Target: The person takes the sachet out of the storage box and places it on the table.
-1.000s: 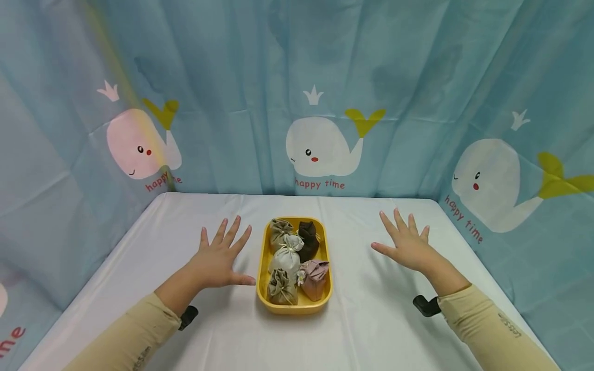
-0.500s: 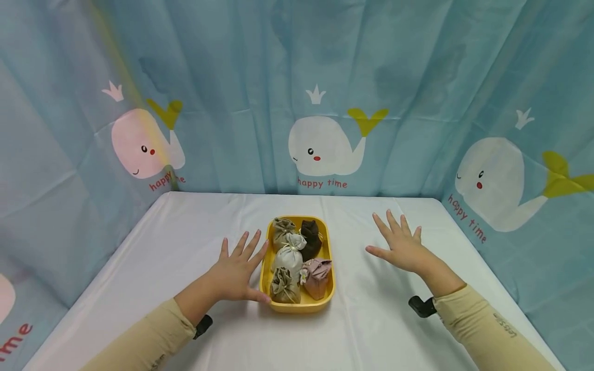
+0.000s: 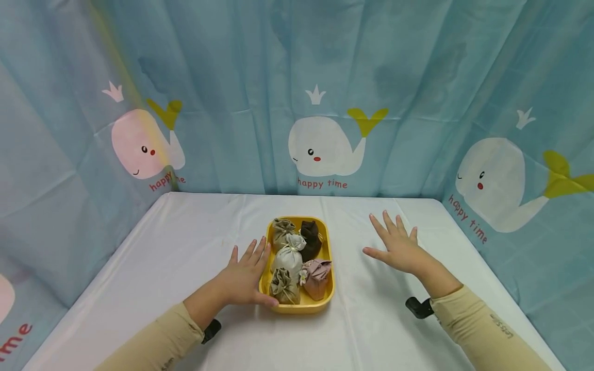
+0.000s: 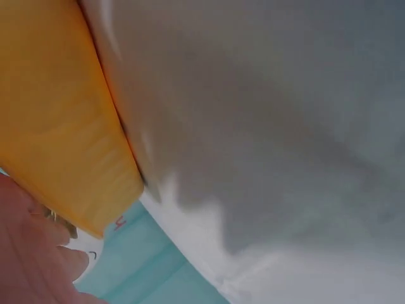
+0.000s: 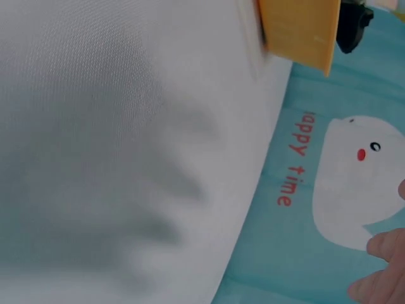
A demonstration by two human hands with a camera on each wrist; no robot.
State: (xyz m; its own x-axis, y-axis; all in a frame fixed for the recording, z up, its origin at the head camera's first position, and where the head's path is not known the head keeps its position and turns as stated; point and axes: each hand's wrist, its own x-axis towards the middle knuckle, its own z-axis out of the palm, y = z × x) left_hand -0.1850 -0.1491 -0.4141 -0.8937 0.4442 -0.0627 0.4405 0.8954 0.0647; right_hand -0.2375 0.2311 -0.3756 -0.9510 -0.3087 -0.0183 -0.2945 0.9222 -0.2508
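Note:
A yellow tray (image 3: 301,309) stands mid-table holding several small drawstring pouches: a white pouch (image 3: 286,262) in the middle, a dark brown pouch (image 3: 310,246) at the back right, a pink pouch (image 3: 316,281) at the front right, an olive pouch (image 3: 284,288) at the front left and a tan pouch (image 3: 281,234) at the back left. My left hand (image 3: 243,278) has its fingers spread along the tray's left side, the thumb overlapping the front left corner. To the right of the tray my right hand (image 3: 400,250) hovers with fingers spread, its shadow on the cloth below.
White cloth (image 3: 380,335) covers the table. Blue curtains (image 3: 223,103) printed with white whales hang behind it and along both sides. Each wrist wears a black camera mount (image 3: 419,307) below a beige sleeve (image 3: 482,330).
My left hand has moved right, from beside the tray to its left edge. The right hand has drifted slightly left. The pouches stay in place in the tray.

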